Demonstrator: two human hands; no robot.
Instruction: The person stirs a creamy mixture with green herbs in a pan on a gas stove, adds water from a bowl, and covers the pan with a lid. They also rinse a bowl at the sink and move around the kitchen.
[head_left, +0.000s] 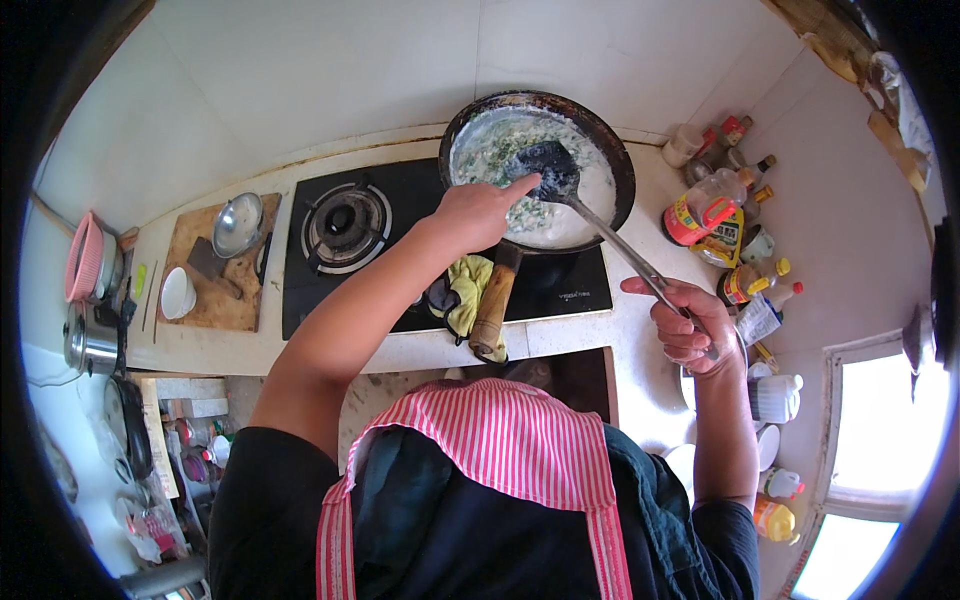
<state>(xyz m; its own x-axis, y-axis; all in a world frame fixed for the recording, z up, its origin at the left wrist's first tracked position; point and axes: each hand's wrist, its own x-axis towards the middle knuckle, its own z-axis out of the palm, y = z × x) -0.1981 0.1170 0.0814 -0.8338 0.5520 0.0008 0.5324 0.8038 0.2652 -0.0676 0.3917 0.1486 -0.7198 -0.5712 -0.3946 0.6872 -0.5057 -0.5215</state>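
Note:
My right hand (694, 326) grips the metal handle of a long cooking ladle or spatula (551, 171), its dark head held over a wok (626, 180). My left hand (484, 210) has its index finger stretched out at the edge of that head; the other fingers are curled, and whether they hold anything is hidden. In the wok is a white, thick mixture (589, 217) with chopped green bits. The wok's wooden handle (493, 311) points toward me, beside a yellow-green cloth or mitt (470, 289) on the cooktop (589, 277).
Left of the bare burner (345, 221), a cutting board (244, 311) holds a cleaver (206, 259), a metal bowl or lid (238, 225) and a white bowl (178, 293). Bottles (694, 217) and jars crowd the right wall. A pot (97, 345) and pink basket (84, 259) stand far left.

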